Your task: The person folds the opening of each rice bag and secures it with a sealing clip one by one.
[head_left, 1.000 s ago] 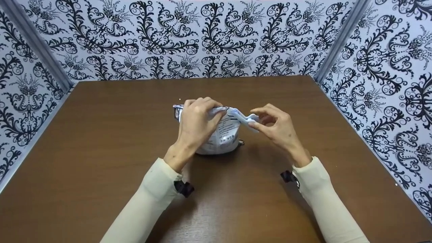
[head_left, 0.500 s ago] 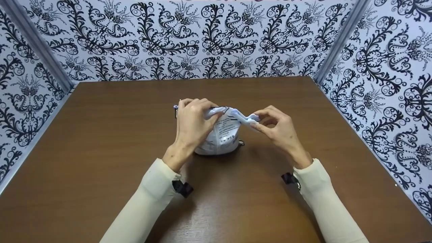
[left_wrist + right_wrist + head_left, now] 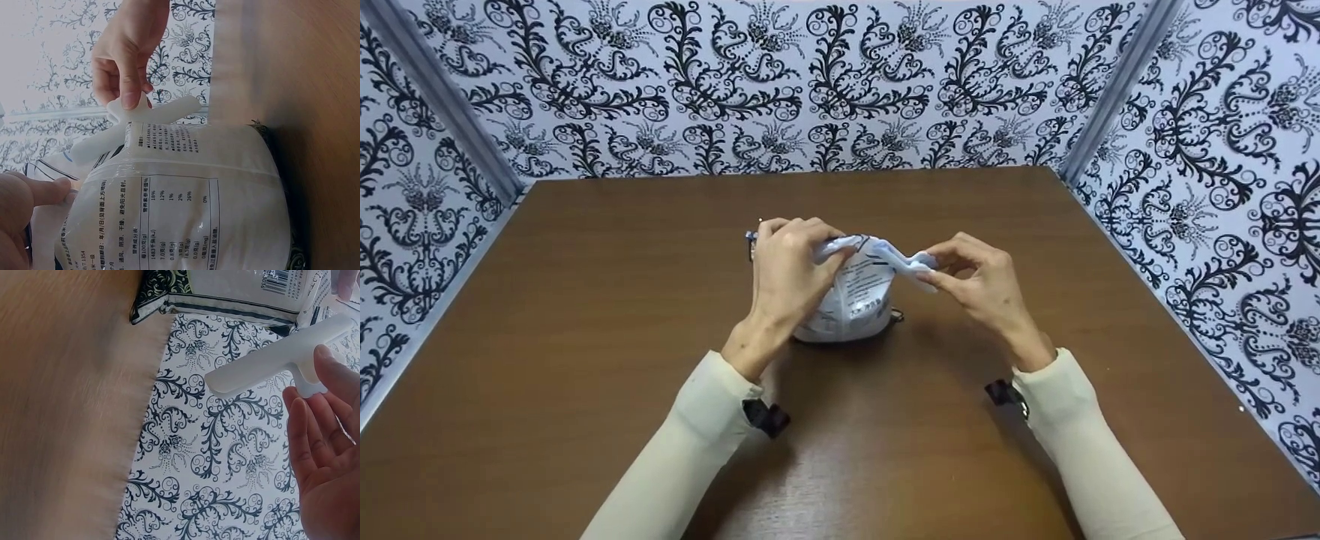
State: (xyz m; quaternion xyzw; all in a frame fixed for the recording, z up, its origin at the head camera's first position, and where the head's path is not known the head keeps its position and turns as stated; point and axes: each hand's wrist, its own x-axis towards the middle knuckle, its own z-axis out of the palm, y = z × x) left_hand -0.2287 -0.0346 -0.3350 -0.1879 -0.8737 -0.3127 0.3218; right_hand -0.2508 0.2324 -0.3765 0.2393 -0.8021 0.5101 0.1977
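Note:
A white printed food bag [image 3: 851,307] stands on the table between the hands, its dark base downward. My left hand [image 3: 791,274] grips its top edge, thumb on the near side and fingers over the far side. To the right, my right hand [image 3: 979,281] pinches a white plastic T-shaped piece [image 3: 270,363], which looks like a bag clip, by its short tab. The piece's long bar lies close against the upper corner of the bag in the left wrist view; whether it grips the bag I cannot tell. A printed table covers the bag's near face [image 3: 185,197].
The brown table [image 3: 585,337] reaches back to a wall [image 3: 780,82] with a black floral pattern. Similar patterned panels close off both sides. Black wrist cameras [image 3: 766,418] sit on the pale sleeves [image 3: 1072,405].
My left hand has shifted slightly left along the bag's top since a second ago. The right hand keeps its pinch on the white piece, almost still.

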